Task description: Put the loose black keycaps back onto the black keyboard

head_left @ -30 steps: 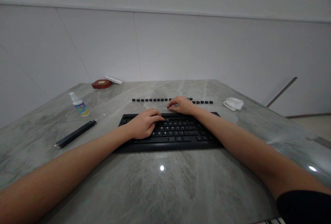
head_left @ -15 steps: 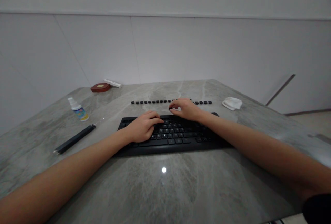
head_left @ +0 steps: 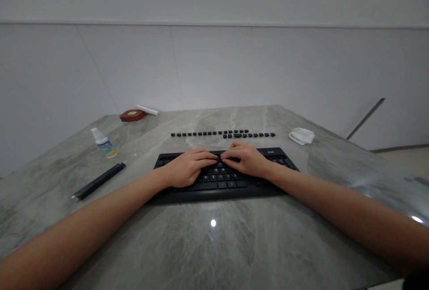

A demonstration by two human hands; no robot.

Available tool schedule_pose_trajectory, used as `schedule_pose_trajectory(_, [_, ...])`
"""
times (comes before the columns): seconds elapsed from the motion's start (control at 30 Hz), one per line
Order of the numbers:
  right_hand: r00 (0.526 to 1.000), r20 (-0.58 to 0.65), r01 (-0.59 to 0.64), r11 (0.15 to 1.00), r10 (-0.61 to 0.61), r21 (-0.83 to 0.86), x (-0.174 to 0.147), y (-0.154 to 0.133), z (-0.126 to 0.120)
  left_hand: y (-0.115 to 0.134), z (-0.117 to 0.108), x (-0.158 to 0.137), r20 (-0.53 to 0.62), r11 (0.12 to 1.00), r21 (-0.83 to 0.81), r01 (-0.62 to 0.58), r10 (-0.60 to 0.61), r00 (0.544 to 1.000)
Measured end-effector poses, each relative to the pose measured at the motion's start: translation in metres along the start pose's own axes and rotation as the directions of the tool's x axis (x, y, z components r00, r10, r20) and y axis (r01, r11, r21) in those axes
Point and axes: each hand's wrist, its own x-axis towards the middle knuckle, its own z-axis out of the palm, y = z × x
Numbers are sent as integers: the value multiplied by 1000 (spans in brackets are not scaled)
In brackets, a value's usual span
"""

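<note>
Wall (head_left: 100, 66): rose pale and plain behind everything, crossed by one long horizontal line, with thin seams running down its left and middle panels.
Tabletop (head_left: 187, 245): spread grey and marbled, its far edge near the wall, its sides slanting outward.
Black slim object (head_left: 99, 180): lay diagonally at left, pale at its near end.
Spray bottle (head_left: 104, 144): stood just beyond, white-topped, its label blue and yellow.
Red-brown case (head_left: 132, 115): lay at the far left corner, a pale patch on top.
White flat piece (head_left: 147, 110): lay just beside the case, slanting.
Left hand (head_left: 187, 167): rested over the keyboard, fingers close together and stretched rightward; whether the tips gripped anything could not be told.
Glare (head_left: 213, 223): shone as a round spot on the stone before the keyboard.
Keyboard (head_left: 223, 185): lay black and crosswise at centre, beneath both hands.
Loose key caps (head_left: 214, 133): stood in two dark rows beyond it.
Right hand (head_left: 246, 159): met the left at the keyboard's upper middle, fingertips drawn narrow; a held cap could not be made out.
White cloth (head_left: 301, 136): lay crumpled at right.
Dark strip (head_left: 365, 119): slanted against the right-hand wall.
Floor (head_left: 410, 162): showed light beyond the table's right side.
</note>
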Motion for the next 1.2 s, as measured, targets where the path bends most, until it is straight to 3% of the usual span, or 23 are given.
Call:
schedule_pose_trajectory(0.13, [996,-49,76,997,-76,-1,1,0,-1,0,0,0,3,1000,9,6,-7,1000])
schedule_pose_trajectory(0.33, [994,-84,79,996,-75,41,1,2,1,1,-1,1,12,1000,5,-3,3,1000])
schedule_pose_trajectory(1.2, [997,6,71,993,-72,94,4,-1,-1,-1,0,0,54,1000,-4,-25,25,998])
